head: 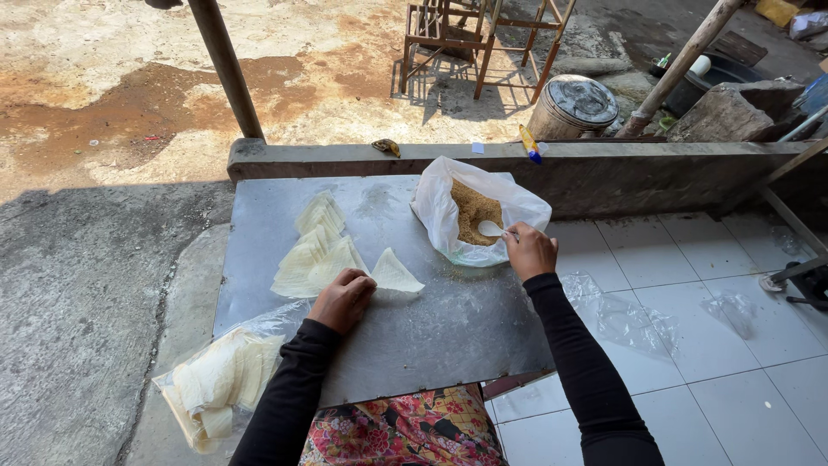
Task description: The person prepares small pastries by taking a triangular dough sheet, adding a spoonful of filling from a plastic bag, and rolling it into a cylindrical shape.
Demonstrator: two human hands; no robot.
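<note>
My left hand (343,298) rests on the metal tabletop (431,319), its fingers touching the edge of a single pale triangular wrapper sheet (395,273). Just left of it lies a fanned pile of several more pale wrapper triangles (314,250). My right hand (530,250) grips the handle of a white spoon (492,229) that dips into a bowl lined with a white plastic bag (440,207) holding brown crumbly filling (475,210).
A clear bag of stacked pale wrappers (220,380) hangs over the table's near-left corner. A low concrete wall (604,164) runs behind the table. Loose clear plastic (621,315) lies on the white floor tiles to the right. A lidded bucket (573,105) and wooden stools stand beyond.
</note>
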